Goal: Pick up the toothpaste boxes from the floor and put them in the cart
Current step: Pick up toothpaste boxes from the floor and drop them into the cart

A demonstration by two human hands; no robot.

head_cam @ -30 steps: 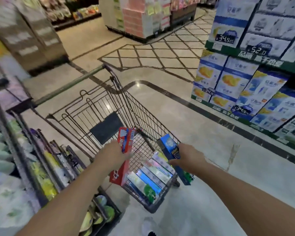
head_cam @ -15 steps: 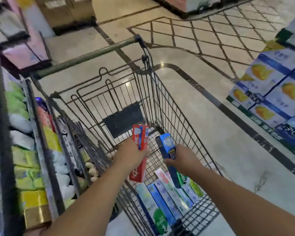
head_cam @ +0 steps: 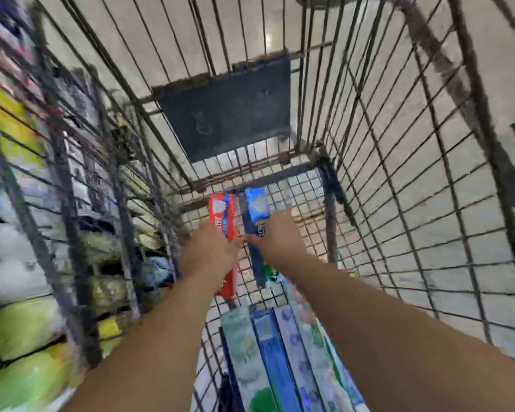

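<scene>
boxes (head_cam: pixel 223 215) in both hands (head_cam: pixel 210 251)

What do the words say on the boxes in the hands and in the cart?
Nothing here reads clearly.
Red toothpaste box in the left hand: white print, too blurred to read.
Blue toothpaste box in the right hand: a dark label, too blurred.
Boxes lying in the cart: only patterns, no readable words.
Dark panel on the cart's end: no text visible.

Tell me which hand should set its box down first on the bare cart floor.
Probably right: the right hand holds the blue box beside open mesh; the left hand and red box crowd the cart's side wall.
</scene>
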